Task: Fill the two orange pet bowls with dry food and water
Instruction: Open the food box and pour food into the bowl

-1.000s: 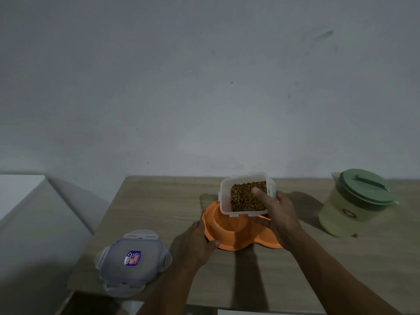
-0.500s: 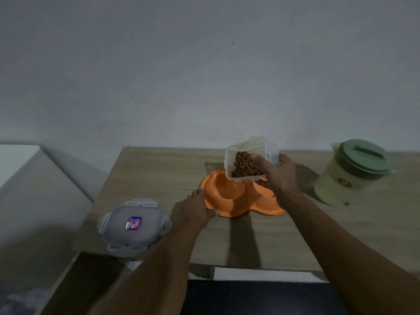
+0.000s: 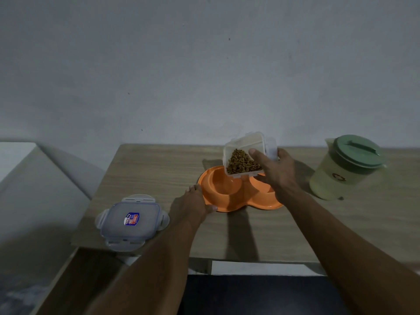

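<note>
Wall (image 3: 204,76): plain grey, dim, behind the whole scene.
Table (image 3: 147,169): light wood grain, its far edge against the wall; everything named below stands on it or is held above it.
White surface (image 3: 13,153): a pale slab at the far left, apart from the table.
Jug (image 3: 341,171): pale yellow-green, at the right end of the table and well apart from the bowls; a green top (image 3: 356,151) closes it. Whether there is water inside cannot be told.
Orange bowls (image 3: 229,206): one double dish near the middle of the table, two hollows side by side. The left bowl (image 3: 223,185) shows a bare orange floor; the right bowl (image 3: 263,189) is largely hidden behind the right hand.
Flat lid (image 3: 131,221): clear plastic with four side clips and a small sticker, lying flat near the table's front left corner, well apart from the bowls.
Right hand (image 3: 277,173): raised above the bowls, thumb and fingers curled round the container, thumb across its open mouth.
Left hand (image 3: 191,208): palm down on the table beside the dish, fingers fairly straight against the left rim, thumb tip touching the front edge; it grips nothing.
Container (image 3: 245,144): small clear box, held tilted with its mouth towards the camera and its lower edge over the left bowl.
Dry food (image 3: 241,163): brown pellets heaped in the container's lower corner; none shows in the left bowl.
</note>
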Demonstrator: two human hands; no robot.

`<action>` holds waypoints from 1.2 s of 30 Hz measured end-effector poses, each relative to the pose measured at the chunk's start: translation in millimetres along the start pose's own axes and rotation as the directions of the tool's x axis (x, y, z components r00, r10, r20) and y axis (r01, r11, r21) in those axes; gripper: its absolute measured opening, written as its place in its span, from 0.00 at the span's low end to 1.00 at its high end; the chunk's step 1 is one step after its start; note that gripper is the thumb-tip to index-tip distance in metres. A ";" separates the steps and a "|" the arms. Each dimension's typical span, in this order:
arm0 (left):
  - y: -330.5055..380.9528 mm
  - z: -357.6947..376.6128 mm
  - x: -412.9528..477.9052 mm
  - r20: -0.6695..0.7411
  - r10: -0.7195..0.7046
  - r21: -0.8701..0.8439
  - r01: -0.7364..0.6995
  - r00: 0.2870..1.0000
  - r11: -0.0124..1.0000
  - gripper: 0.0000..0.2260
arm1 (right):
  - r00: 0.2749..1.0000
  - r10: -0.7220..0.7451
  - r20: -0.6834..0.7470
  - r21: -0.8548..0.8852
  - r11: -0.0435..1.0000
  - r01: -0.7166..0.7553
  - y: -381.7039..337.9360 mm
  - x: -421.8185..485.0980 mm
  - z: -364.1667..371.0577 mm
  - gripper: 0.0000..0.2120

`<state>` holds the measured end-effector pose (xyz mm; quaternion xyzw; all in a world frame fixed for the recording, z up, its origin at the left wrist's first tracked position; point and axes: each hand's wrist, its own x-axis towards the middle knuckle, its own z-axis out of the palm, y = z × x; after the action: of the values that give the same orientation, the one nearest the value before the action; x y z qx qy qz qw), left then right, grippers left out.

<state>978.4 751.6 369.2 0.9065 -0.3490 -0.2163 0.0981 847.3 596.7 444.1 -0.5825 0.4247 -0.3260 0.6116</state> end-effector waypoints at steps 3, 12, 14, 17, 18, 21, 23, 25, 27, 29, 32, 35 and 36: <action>0.8 0.2 0.0 -0.006 -0.008 0.003 0.008 1.000 1.000 0.38 | 0.998 -0.044 -0.051 -0.128 0.991 0.037 2.4 -0.6 2.0 0.29; 4.6 -3.1 -1.1 0.015 -0.019 -0.066 0.019 1.000 0.998 0.40 | 0.997 -0.067 -0.043 -0.134 0.989 0.061 3.6 -2.6 3.1 0.19; 5.0 -2.9 -1.1 0.016 -0.025 -0.073 0.026 1.000 0.997 0.39 | 0.997 -0.039 -0.061 -0.101 0.994 0.032 4.7 -2.0 3.5 0.19; 5.4 -2.7 -0.3 0.021 -0.034 -0.074 0.035 0.999 0.997 0.38 | 0.995 -0.075 -0.071 -0.171 0.983 0.062 5.8 -3.2 2.0 0.23; 5.4 -2.8 -0.1 0.023 -0.033 -0.077 0.035 0.999 0.996 0.38 | 0.995 -0.068 -0.075 -0.169 0.984 0.054 6.8 -3.0 1.3 0.21; 5.7 -2.9 -0.5 0.019 -0.037 -0.078 0.039 0.999 0.996 0.38 | 0.996 -0.042 -0.083 -0.166 0.986 0.028 4.3 -4.2 1.3 0.20; 5.3 -2.6 -0.6 0.018 -0.039 -0.081 0.040 0.999 0.996 0.38 | 0.996 -0.028 -0.089 -0.163 0.987 0.014 2.3 -3.6 1.1 0.23; 4.8 -1.8 -0.3 0.021 -0.040 -0.084 0.041 0.999 0.996 0.38 | 0.996 0.008 -0.092 -0.118 0.993 -0.018 2.3 -2.5 1.6 0.23; 5.0 -2.3 -0.2 0.024 -0.041 -0.083 0.043 0.999 0.996 0.38 | 0.994 0.003 -0.107 -0.141 0.990 -0.019 1.5 -4.3 3.9 0.29; 5.4 -2.3 0.5 0.028 -0.045 -0.084 0.047 0.999 0.995 0.39 | 0.993 -0.016 -0.113 -0.184 0.983 -0.006 3.7 -6.5 4.0 0.36; 6.6 -3.0 1.3 0.030 -0.050 -0.077 0.052 0.998 0.996 0.39 | 0.994 -0.023 -0.107 -0.190 0.982 0.002 4.0 -7.1 3.9 0.36; 5.8 -1.5 1.9 0.030 -0.049 -0.085 0.051 0.998 0.995 0.39 | 0.994 0.003 -0.111 -0.129 0.992 -0.017 3.5 -2.0 1.3 0.26; 5.5 -1.0 2.1 0.029 -0.047 -0.086 0.049 0.998 0.995 0.39 | 0.993 -0.004 -0.118 -0.105 0.994 -0.009 4.0 -1.0 1.1 0.22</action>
<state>977.0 746.2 371.3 0.9066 -0.3185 -0.2458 0.1274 847.5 598.5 440.3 -0.5933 0.4774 -0.3361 0.5542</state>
